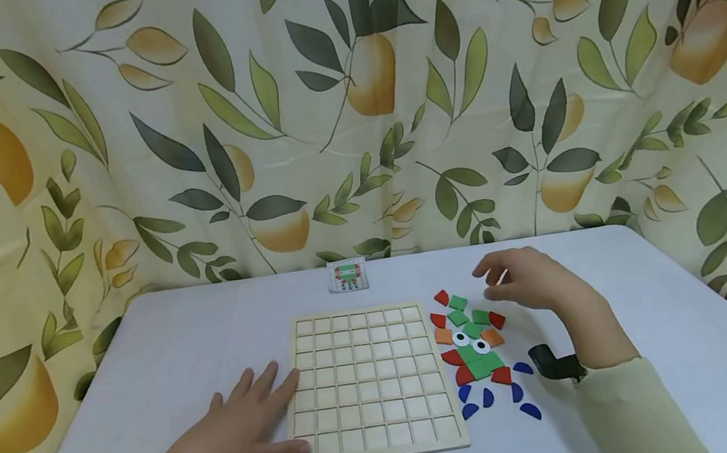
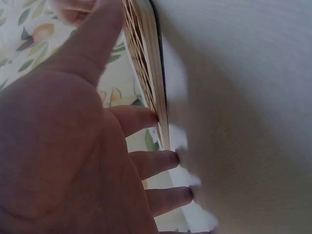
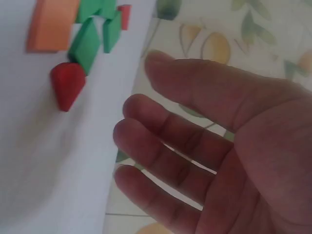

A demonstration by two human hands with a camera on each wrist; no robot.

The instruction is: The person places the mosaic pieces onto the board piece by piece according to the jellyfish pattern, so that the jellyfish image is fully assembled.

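Observation:
A wooden grid board [image 1: 387, 451] lies on the white table, its square cells bare. My left hand [image 1: 241, 423] rests at the board's left edge with fingers spread; thumb and a fingertip touch the frame. To the right of the board lies a group of flat pieces: green squares [image 1: 484, 365], red quarter-round pieces [image 1: 464, 375], orange squares [image 1: 443, 336], white eye discs [image 1: 481, 346] and blue half-rounds [image 1: 530, 411]. My right hand [image 1: 524, 278] hovers above and right of these pieces, fingers loosely bent, holding nothing. In the right wrist view a red piece [image 3: 67, 85] lies near its fingertips.
A small picture card [image 1: 347, 276] with a green and red figure lies at the table's back edge, behind the board. Behind the table hangs a leaf-and-fruit patterned curtain [image 1: 336, 151]. Black wrist straps [image 1: 556, 364] show on the arms.

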